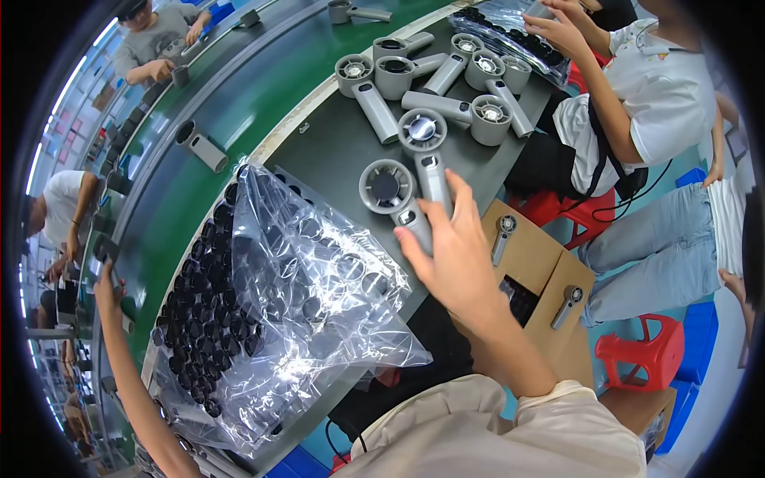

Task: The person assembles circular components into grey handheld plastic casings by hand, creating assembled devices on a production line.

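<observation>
Grey plastic handheld fan (396,195) gripped by closed right hand (454,255) at table's near edge; finished grey fans (434,76) heaped far side; left hand unseen.

Bare right hand (456,255), cream sleeve pushed up the forearm, cuff seemingly loose.
</observation>
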Available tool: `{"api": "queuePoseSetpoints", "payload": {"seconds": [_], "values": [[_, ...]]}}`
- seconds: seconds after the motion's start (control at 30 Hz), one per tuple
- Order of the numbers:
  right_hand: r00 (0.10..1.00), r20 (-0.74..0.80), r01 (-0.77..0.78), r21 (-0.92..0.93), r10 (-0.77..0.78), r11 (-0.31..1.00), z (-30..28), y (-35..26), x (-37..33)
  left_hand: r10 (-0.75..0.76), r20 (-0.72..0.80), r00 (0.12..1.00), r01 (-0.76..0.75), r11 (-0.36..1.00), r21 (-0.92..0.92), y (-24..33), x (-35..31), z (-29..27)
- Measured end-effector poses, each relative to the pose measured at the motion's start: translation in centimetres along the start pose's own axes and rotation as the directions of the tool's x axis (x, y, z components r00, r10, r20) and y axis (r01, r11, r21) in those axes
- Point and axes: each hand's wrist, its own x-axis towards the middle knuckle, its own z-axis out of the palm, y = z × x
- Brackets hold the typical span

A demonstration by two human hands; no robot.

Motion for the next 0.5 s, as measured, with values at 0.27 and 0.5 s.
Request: {"api": "queuePoseSetpoints", "payload": {"seconds": [0.27, 0.5], "values": [[0.990, 0.040, 0.127, 0.197, -0.137, 0.972, 0.0, 0.0, -0.6, 0.013, 0.038, 0.999, -0.006, 0.984, -0.176, 2.5, -5.4, -3.5], [0.985, 0.062, 0.146, 0.210, -0.162, 0.967, 0.0, 2.1, 1.6, -0.014, -0.025, 1.000, 0.001, 0.891, -0.454, 3.5, -12.7, -6.4]]}}
